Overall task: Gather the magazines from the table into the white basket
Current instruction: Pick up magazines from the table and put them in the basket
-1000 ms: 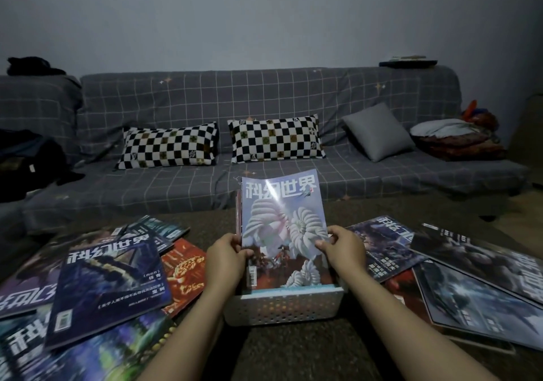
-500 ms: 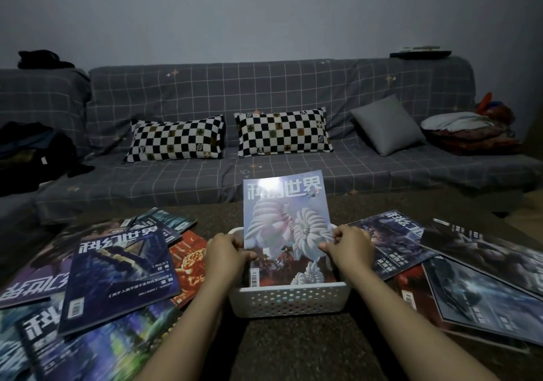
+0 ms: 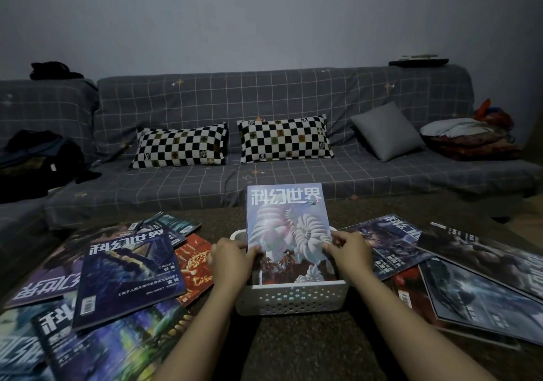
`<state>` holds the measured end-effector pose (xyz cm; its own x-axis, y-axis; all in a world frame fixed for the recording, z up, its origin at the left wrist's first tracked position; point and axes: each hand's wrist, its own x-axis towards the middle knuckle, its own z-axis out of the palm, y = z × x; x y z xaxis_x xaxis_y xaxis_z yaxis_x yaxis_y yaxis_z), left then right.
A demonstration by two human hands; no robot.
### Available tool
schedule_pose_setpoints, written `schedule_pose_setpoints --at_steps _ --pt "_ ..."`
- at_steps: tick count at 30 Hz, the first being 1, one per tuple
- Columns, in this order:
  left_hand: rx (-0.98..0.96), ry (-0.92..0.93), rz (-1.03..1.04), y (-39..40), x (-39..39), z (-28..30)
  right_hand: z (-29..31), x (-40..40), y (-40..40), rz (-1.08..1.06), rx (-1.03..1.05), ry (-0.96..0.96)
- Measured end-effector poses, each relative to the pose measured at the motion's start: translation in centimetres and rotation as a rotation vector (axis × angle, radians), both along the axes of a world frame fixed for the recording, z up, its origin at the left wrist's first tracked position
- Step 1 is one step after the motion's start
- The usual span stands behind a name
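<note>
A pale blue magazine (image 3: pixel 286 225) with white spiral shapes on its cover stands upright in the white perforated basket (image 3: pixel 291 297) at the middle of the table. My left hand (image 3: pixel 230 258) grips its left edge and my right hand (image 3: pixel 349 250) pinches its right edge. More magazine edges show just behind its left side. Several magazines lie fanned out on the left, topped by a dark blue one (image 3: pixel 129 275) beside an orange one (image 3: pixel 195 264). Several dark magazines (image 3: pixel 482 292) lie on the right.
The brown table (image 3: pixel 305 348) carries everything. Behind it stands a grey checked sofa (image 3: pixel 264 101) with two chequered pillows (image 3: pixel 180 145), a grey cushion (image 3: pixel 386 131), folded bedding (image 3: pixel 467 138) at the right and dark clothes (image 3: pixel 35 157) at the left.
The pale blue magazine has sunk lower into the basket, both hands following it down. The view has tilted up slightly.
</note>
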<state>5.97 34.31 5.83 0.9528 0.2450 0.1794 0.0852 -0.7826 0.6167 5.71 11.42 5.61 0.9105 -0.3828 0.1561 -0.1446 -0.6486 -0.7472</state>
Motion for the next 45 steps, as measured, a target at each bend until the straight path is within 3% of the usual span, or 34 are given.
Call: schedule_pose_setpoints --at_steps 2,10,15,20,24,26,30,38,45 --pt "0.025 -0.053 0.01 -1.1 -1.1 0.4 -0.1 -0.9 -0.2 0.032 0.027 -0.043" --pt "-0.358 -0.178 -0.311 -10.3 -4.9 2.0 0.2 -6.2 -4.6 0.023 0.164 -0.23" --pt "-0.41 -0.177 -0.454 -17.9 -5.8 1.3 -1.0 -8.1 -9.7 -0.106 0.277 -0.173" --pt "-0.389 -0.046 -0.53 -24.0 -4.8 -0.8 -3.1 -7.6 -14.2 -0.134 0.335 -0.024" --pt "-0.292 0.081 -0.488 -26.2 -2.6 -3.5 -5.1 -5.9 -15.7 -0.129 0.744 0.067" --pt "-0.155 0.1 -0.525 -26.6 -1.0 -4.9 -5.7 -5.0 -16.1 -0.133 0.929 0.083" --pt "0.014 0.157 -0.582 -26.7 1.0 -7.0 -6.3 -3.5 -16.7 -0.102 1.12 0.104" --pt "-0.092 0.043 -0.635 -26.4 2.6 -8.8 -6.0 -0.5 -17.2 -0.202 1.21 0.113" --pt "-0.218 0.042 -0.581 -26.3 3.1 -9.3 -6.2 1.5 -17.0 -0.324 1.056 0.174"
